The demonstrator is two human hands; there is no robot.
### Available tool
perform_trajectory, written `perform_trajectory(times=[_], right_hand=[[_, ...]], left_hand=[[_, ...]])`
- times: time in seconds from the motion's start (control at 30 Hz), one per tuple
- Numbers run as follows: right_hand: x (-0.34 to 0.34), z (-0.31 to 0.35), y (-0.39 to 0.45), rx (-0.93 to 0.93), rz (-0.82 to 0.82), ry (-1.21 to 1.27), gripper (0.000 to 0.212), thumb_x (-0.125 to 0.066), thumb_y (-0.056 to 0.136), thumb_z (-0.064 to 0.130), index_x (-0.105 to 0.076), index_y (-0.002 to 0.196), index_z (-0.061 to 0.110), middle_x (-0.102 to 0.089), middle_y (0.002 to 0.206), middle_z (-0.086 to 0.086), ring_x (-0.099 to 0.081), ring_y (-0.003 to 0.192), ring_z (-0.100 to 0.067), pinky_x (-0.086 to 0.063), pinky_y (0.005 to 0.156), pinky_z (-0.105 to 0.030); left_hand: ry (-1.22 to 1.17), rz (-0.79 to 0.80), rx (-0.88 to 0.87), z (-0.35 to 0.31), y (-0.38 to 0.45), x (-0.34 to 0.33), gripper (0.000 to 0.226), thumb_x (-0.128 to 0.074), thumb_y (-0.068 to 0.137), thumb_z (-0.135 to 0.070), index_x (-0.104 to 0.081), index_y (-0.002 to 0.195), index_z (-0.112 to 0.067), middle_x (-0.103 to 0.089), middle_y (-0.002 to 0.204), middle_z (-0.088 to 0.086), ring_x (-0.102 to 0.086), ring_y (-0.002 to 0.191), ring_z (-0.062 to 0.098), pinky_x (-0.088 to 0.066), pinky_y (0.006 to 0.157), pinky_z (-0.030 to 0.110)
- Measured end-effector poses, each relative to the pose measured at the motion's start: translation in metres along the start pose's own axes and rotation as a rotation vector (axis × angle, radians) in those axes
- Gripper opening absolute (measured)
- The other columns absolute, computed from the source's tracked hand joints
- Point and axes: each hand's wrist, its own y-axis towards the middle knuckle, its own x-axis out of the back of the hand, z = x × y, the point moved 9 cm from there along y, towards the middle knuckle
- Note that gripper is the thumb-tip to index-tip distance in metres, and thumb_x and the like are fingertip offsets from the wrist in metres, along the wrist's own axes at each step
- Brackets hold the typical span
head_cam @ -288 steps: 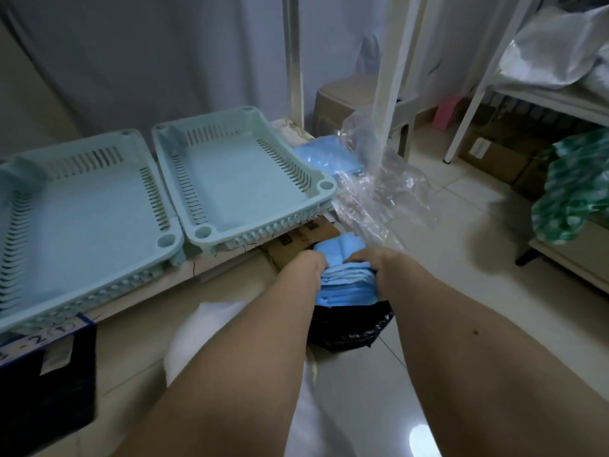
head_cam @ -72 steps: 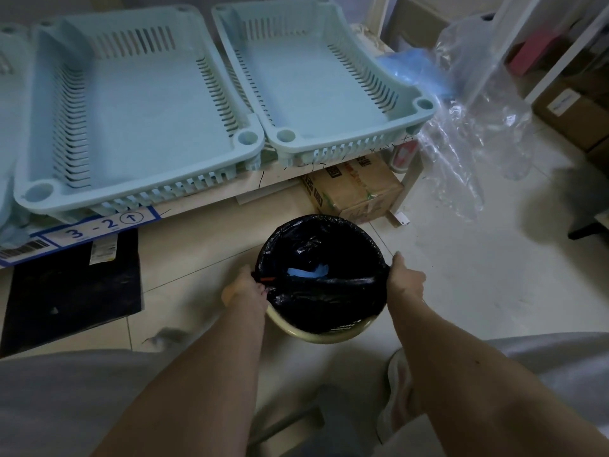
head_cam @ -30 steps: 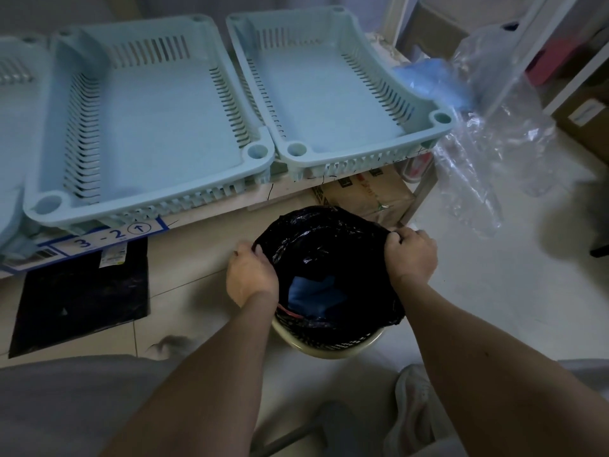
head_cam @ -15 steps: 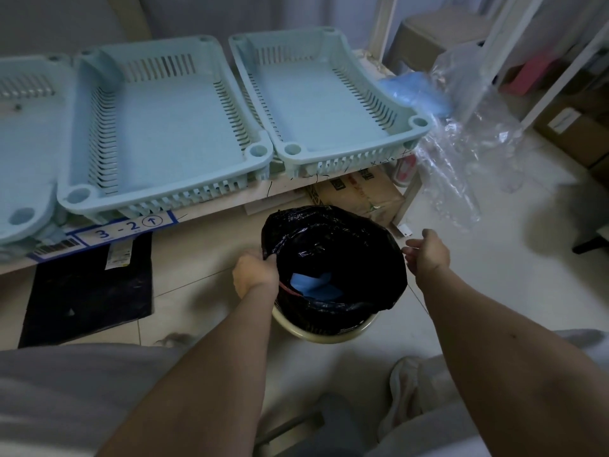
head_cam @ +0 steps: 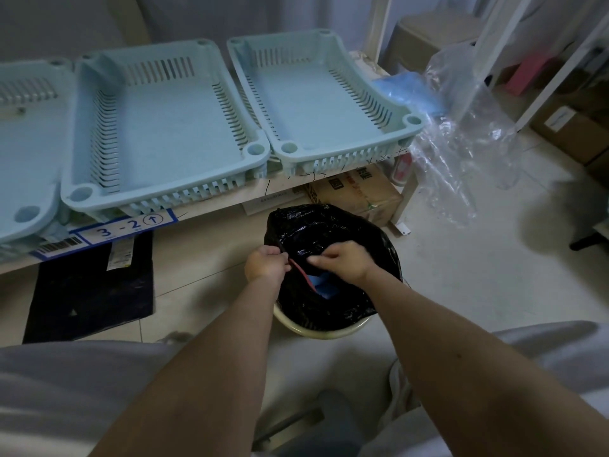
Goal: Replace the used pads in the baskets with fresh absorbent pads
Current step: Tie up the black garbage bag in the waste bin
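Nearest the camera, two bare forearms are reaching forward over grey-clad knees toward a cream bin [head_cam: 321,329] that is standing on the tiled floor. A black bin bag [head_cam: 333,232] is lining it, with its mouth bunched up above the rim. The left hand [head_cam: 265,265] is pinching the near-left edge of the bag, its grip closing on the plastic where a red drawstring [head_cam: 301,270] is showing. The right hand [head_cam: 342,261] is curling its fingers over the dark plastic at the bag's mouth, gripping it just beside the left hand. Between and below the hands, the used blue pads [head_cam: 322,285] are lying inside the bag. Beyond the bin, a low shelf is carrying pale blue baskets side by side: a middle basket [head_cam: 164,127], a right basket [head_cam: 321,100], and part of a third at the left edge. Just right of the right basket, a stack of fresh blue pads [head_cam: 410,90] is sitting in crumpled clear wrapping [head_cam: 461,153]. A cardboard box [head_cam: 357,192] is lying under the shelf.
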Motion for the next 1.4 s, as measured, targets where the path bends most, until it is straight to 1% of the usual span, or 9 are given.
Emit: perform_trajectory(times=[0.17,0.4,0.53,0.8,0.9,1.07,1.17,1.3,1.4], right_hand=[[-0.043,0.02,0.01,0.037,0.197,-0.072,0.022,-0.073,0.081,0.036,-0.073,0.086,0.014,-0.067,0.083,-0.001,-0.063,0.086,-0.016,-0.05,0.081,-0.032],[-0.028,0.028,0.0,-0.121,0.258,0.658,0.028,-0.054,0.092,0.034,-0.069,0.082,0.012,-0.067,0.074,-0.003,-0.058,0.067,-0.013,-0.044,0.072,-0.027],[-0.037,0.024,-0.01,-0.18,0.378,0.633,0.023,-0.052,0.085,0.023,-0.069,0.077,0.01,-0.069,0.072,-0.005,-0.062,0.066,-0.015,-0.044,0.073,-0.028],[0.081,-0.039,-0.026,-0.427,-0.724,-0.22,0.04,-0.062,0.087,0.036,-0.051,0.115,0.011,-0.053,0.114,-0.011,-0.051,0.106,-0.029,-0.043,0.083,-0.039],[0.08,-0.082,-0.026,-0.645,-0.595,-0.043,0.046,-0.063,0.088,0.037,-0.049,0.123,0.011,-0.053,0.123,-0.012,-0.048,0.116,-0.031,-0.038,0.09,-0.041],[0.066,-0.075,-0.002,-0.327,-0.576,0.554,0.018,-0.057,0.093,0.031,-0.067,0.086,0.018,-0.062,0.08,-0.003,-0.058,0.083,-0.023,-0.042,0.074,-0.028],[0.032,-0.052,0.009,-0.229,-0.257,0.93,0.013,-0.066,0.088,0.027,-0.07,0.081,0.017,-0.07,0.084,-0.007,-0.066,0.083,-0.026,-0.052,0.08,-0.032],[-0.008,-0.021,0.005,-0.118,0.227,0.857,0.015,-0.069,0.083,0.003,-0.059,0.073,0.009,-0.063,0.075,-0.012,-0.061,0.07,-0.023,-0.054,0.072,-0.03],[-0.022,-0.017,0.001,-0.084,0.34,0.73,0.012,-0.072,0.08,0.003,-0.062,0.086,0.001,-0.065,0.086,-0.018,-0.064,0.079,-0.025,-0.054,0.082,-0.033]], left_hand=[[0.082,-0.006,-0.047,0.001,0.002,-0.002,0.016,-0.067,0.084,-0.007,-0.057,0.097,-0.009,-0.063,0.073,0.006,-0.057,0.055,0.014,-0.054,0.068,0.03],[0.122,0.133,-0.073,-0.014,-0.009,-0.02,0.044,-0.059,0.084,-0.055,-0.059,0.071,-0.014,-0.06,0.061,0.004,-0.055,0.053,0.017,-0.045,0.052,0.026],[0.077,0.159,0.061,-0.005,-0.013,-0.034,0.02,-0.062,0.087,-0.024,-0.064,0.07,-0.013,-0.065,0.067,0.008,-0.06,0.062,0.024,-0.056,0.075,0.036],[-0.272,0.001,0.108,-0.008,-0.014,-0.029,0.017,-0.053,0.093,-0.004,-0.045,0.107,-0.01,-0.059,0.07,0.008,-0.054,0.047,0.013,-0.041,0.04,0.02],[-0.246,0.101,0.054,-0.017,-0.017,-0.039,0.022,-0.053,0.092,-0.007,-0.049,0.112,-0.016,-0.065,0.086,0.008,-0.048,0.05,0.012,-0.037,0.044,0.022],[-0.1,0.282,0.148,-0.01,-0.022,-0.062,0.026,-0.054,0.095,-0.027,-0.066,0.111,-0.011,-0.067,0.097,0.004,-0.041,0.052,0.01,-0.033,0.046,0.02],[-0.044,0.356,0.187,-0.002,-0.027,-0.076,0.041,-0.045,0.097,-0.044,-0.063,0.114,-0.012,-0.066,0.105,0.004,-0.041,0.054,0.009,-0.032,0.045,0.019],[-0.028,0.397,0.208,0.0,-0.032,-0.083,0.055,-0.06,0.082,-0.061,-0.068,0.104,-0.011,-0.067,0.095,0.004,-0.049,0.061,0.012,-0.036,0.047,0.022],[0.074,0.422,0.145,-0.003,-0.034,-0.084,0.035,-0.07,0.084,-0.028,-0.066,0.111,-0.006,-0.064,0.09,0.008,-0.053,0.066,0.014,-0.039,0.05,0.023]])
